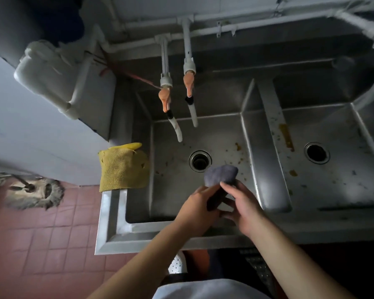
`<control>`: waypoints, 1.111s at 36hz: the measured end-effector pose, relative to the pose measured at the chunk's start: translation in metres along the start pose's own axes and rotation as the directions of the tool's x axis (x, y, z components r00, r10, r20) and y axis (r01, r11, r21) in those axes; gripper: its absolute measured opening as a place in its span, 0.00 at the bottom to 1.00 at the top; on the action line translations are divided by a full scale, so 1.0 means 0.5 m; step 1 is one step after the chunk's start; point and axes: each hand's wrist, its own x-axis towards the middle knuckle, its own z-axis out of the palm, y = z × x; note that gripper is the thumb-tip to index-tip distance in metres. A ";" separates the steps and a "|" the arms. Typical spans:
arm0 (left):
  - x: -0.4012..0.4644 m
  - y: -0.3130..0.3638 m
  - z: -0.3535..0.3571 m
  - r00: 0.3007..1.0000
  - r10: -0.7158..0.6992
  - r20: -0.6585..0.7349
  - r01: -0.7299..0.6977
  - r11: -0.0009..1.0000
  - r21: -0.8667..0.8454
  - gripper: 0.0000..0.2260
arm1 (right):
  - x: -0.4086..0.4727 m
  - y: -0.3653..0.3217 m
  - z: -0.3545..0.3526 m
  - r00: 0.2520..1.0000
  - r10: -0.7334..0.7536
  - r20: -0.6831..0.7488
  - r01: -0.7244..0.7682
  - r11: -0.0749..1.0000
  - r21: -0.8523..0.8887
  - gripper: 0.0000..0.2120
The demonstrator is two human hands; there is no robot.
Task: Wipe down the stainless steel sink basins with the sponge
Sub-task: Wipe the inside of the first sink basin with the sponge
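Risk: the sponge (220,174) could slip into the drain (200,161) just beyond the hands, being held only at its near end.
Sponge: grey-purple, rounded, crumpled, sticking out past the fingertips over the left basin (225,134).
Left hand (198,205): curled round the sponge.
Right hand (241,205): fingers pinched its near end.
Basins: both looked spotted with brown residue.

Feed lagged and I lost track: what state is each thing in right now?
sponge: gripped by both hands over the left basin
left hand: holding sponge
right hand: holding sponge
left basin: spotted with residue
right basin: stained, not yet wiped
yellow cloth: draped over sink edge
taps: no water visible
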 end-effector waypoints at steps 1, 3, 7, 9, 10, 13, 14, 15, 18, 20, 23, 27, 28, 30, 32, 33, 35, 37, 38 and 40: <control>0.014 -0.003 0.000 1.000 -0.008 0.000 0.008 1.000 -0.023 0.29 | 0.019 -0.006 -0.003 1.000 0.010 -0.002 -0.010 1.000 -0.003 0.10; 0.038 -0.012 0.001 0.999 -0.052 0.013 0.053 0.993 -0.105 0.28 | 0.055 -0.017 -0.010 0.999 0.035 0.004 -0.035 0.999 -0.010 0.11; 0.064 -0.036 0.010 0.975 -0.217 0.040 0.217 0.917 -0.334 0.23 | 0.116 -0.022 -0.022 0.994 0.109 -0.002 -0.109 0.994 -0.022 0.12; 0.069 -0.055 0.018 0.954 -0.297 0.027 0.277 0.850 -0.448 0.19 | 0.144 -0.017 -0.022 0.989 0.146 -0.017 -0.147 0.989 -0.018 0.12; 0.071 -0.066 0.023 0.942 -0.334 0.008 0.295 0.821 -0.489 0.17 | 0.158 -0.015 -0.022 0.986 0.165 -0.029 -0.165 0.986 -0.011 0.12; 0.070 -0.105 0.030 0.884 -0.465 -0.038 0.362 0.736 -0.573 0.15 | 0.202 -0.009 -0.023 0.973 0.221 -0.068 -0.221 0.975 0.006 0.15; 0.070 -0.122 0.032 0.862 -0.505 -0.041 0.394 0.719 -0.573 0.15 | 0.215 -0.008 -0.023 0.969 0.236 -0.077 -0.236 0.972 0.009 0.17; 0.069 -0.142 0.032 0.844 -0.536 -0.036 0.427 0.709 -0.561 0.16 | 0.229 -0.008 -0.024 0.965 0.246 -0.086 -0.246 0.969 0.010 0.18; 0.081 -0.202 0.031 0.803 -0.595 0.014 0.521 0.691 -0.502 0.17 | 0.269 -0.007 -0.027 0.961 0.246 -0.128 -0.249 0.969 -0.006 0.17; 0.102 -0.244 0.028 0.781 -0.624 0.039 0.571 0.687 -0.450 0.19 | 0.300 -0.004 -0.031 0.960 0.234 -0.153 -0.240 0.970 -0.026 0.16; 0.147 -0.303 0.026 0.768 -0.640 0.038 0.600 0.698 -0.391 0.20 | 0.351 0.000 -0.035 0.966 0.189 -0.177 -0.204 0.976 -0.075 0.15; 0.209 -0.362 0.029 0.751 -0.660 0.029 0.646 0.725 -0.238 0.23 | 0.436 -0.003 -0.039 0.967 0.051 -0.248 -0.112 0.966 -0.235 0.12; 0.224 -0.375 0.030 0.750 -0.661 0.032 0.654 0.733 -0.188 0.24 | 0.463 -0.006 -0.039 0.966 -0.010 -0.258 -0.068 0.954 -0.291 0.12; 0.251 -0.404 0.032 0.766 -0.642 0.033 0.642 0.762 -0.087 0.26 | 0.522 -0.014 -0.037 0.951 -0.147 -0.273 0.027 0.916 -0.400 0.13; 0.274 -0.430 0.036 0.787 -0.617 0.034 0.617 0.787 -0.018 0.25 | 0.579 -0.026 -0.034 0.924 -0.277 -0.263 0.108 0.850 -0.516 0.13; 0.283 -0.442 0.040 0.790 -0.613 0.034 0.613 0.790 0.001 0.24 | 0.606 -0.033 -0.034 0.912 -0.326 -0.248 0.131 0.805 -0.578 0.13; 0.298 -0.466 0.050 0.791 -0.611 0.037 0.609 0.791 0.052 0.23 | 0.656 -0.051 -0.029 0.891 -0.403 -0.208 0.155 0.702 -0.695 0.13; 0.308 -0.487 0.064 0.792 -0.607 0.060 0.597 0.792 0.131 0.25 | 0.701 -0.072 -0.022 0.870 -0.474 -0.138 0.184 0.572 -0.799 0.13; 0.310 -0.496 0.070 0.797 -0.600 0.061 0.586 0.794 0.159 0.26 | 0.721 -0.082 -0.014 0.860 -0.504 -0.085 0.208 0.498 -0.842 0.14; 0.311 -0.512 0.083 0.806 -0.590 0.044 0.575 0.799 0.175 0.26 | 0.758 -0.096 0.003 0.832 -0.555 0.027 0.251 0.332 -0.909 0.17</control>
